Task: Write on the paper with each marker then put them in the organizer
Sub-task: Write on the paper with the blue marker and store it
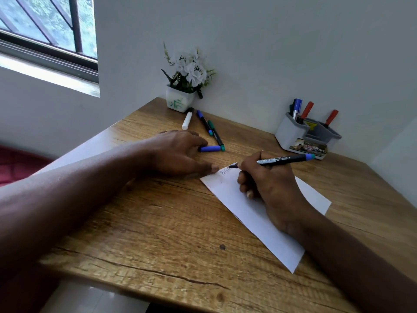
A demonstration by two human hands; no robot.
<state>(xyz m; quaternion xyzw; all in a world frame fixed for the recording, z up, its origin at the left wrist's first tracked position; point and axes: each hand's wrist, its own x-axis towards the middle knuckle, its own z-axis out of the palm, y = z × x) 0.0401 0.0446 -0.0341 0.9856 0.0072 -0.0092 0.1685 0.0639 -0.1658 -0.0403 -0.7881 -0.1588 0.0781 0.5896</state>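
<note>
The right grip (270, 184), a bare hand, is clamped round a black marker with a blue end (284, 159), fingers and thumb curled about its barrel. The marker's dark tip touches the far corner of a white sheet of paper (228, 186), beside a short line of small handwriting. The heel of this hand rests on the sheet, which lies at an angle on the wooden worktop (158, 222).

The left grip (178, 152) lies palm down on the worktop with its fingers loosely apart and holding nothing. Its fingertips touch one end of a loose blue cap (211, 148), and its thumb reaches to the paper's far edge.

Beyond the left hand three more markers lie on the wood:
- a white marker with a black cap (187, 118)
- a black marker with a blue cap (204, 122)
- a black marker with green ends (216, 135), its near end touching the blue cap

A grey plastic organizer (291, 134) stands near the wall at the far right, well apart from the paper. It holds a blue marker (297, 106) and two red markers (307, 110), upright or leaning.

A white pot of white flowers (180, 99) sits at the far corner, under a barred window (45, 30).
</note>
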